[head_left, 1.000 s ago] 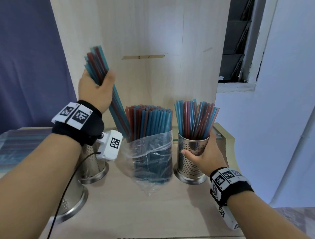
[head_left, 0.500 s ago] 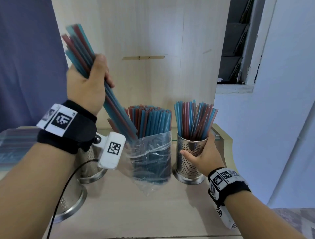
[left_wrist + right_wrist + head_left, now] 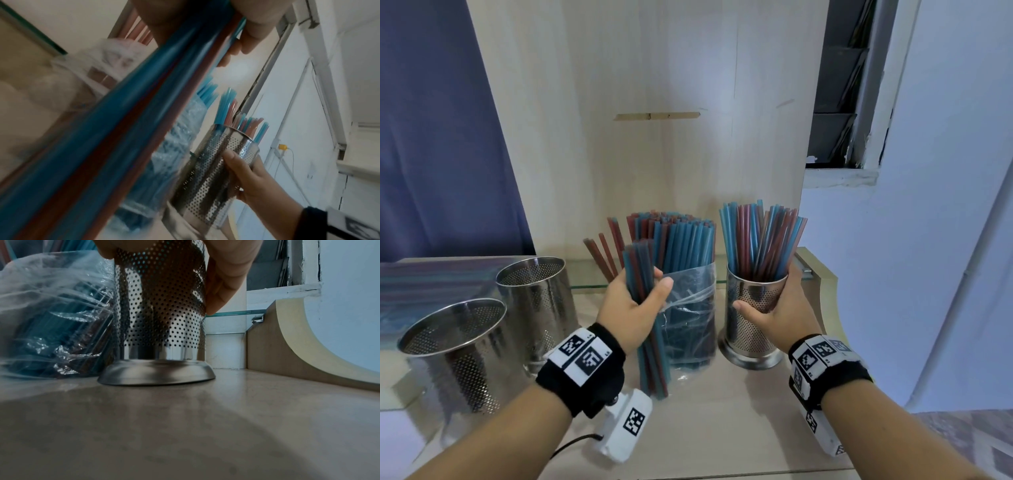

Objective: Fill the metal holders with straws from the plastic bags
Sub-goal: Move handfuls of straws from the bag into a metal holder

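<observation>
While the right hand (image 3: 779,308) is gripping the part-filled metal holder (image 3: 755,310) upright on the counter (image 3: 722,428) | left hand (image 3: 635,305) is clutching a straw bundle (image 3: 650,359), its lower ends seeming to be touching the counter before the plastic bag (image 3: 688,301) | two holders (image 3: 532,301) at left are standing empty, so most filling is remaining.

Wooden back panel (image 3: 654,102) upright behind the counter (image 3: 722,428). Blue curtain (image 3: 438,137) at left. Louvred window (image 3: 839,85) upper right. Glass shelf edge (image 3: 234,313) behind.
</observation>
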